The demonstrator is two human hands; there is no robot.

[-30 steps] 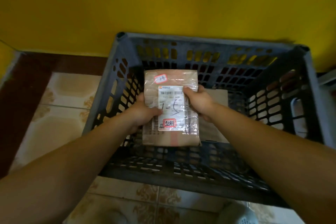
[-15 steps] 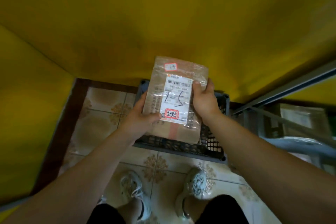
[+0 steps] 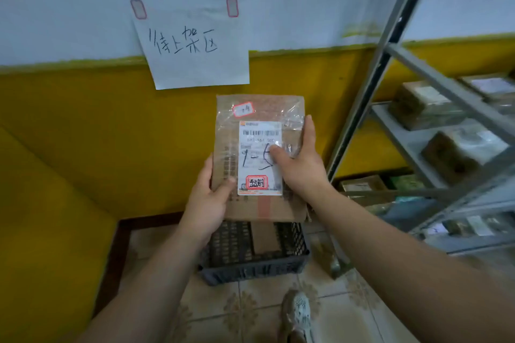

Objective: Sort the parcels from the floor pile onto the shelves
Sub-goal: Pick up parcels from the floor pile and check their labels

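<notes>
A flat brown cardboard parcel [image 3: 231,153] wrapped in clear tape is held upright in front of me, its white label marked "1-5" facing me. My left hand [image 3: 207,203] grips its lower left edge, thumb on the front. My right hand [image 3: 301,164] grips its right edge, thumb pressed on the label. Below it on the tiled floor stands a dark grey plastic crate [image 3: 250,270] with another cardboard parcel [image 3: 264,239] inside. Grey metal shelves [image 3: 401,145] on the right hold several taped parcels [image 3: 462,150].
A paper sign [image 3: 192,47] with handwriting is taped to the white and yellow wall. A yellow wall closes in on the left. My shoe [image 3: 296,315] stands on the tiles just in front of the crate. The shelf's upright post [image 3: 370,83] is close to the parcel's right.
I have stood up from the crate, lifting the parcel out and up to chest height. The view rose from the crate to the wall sign and the shelves.
</notes>
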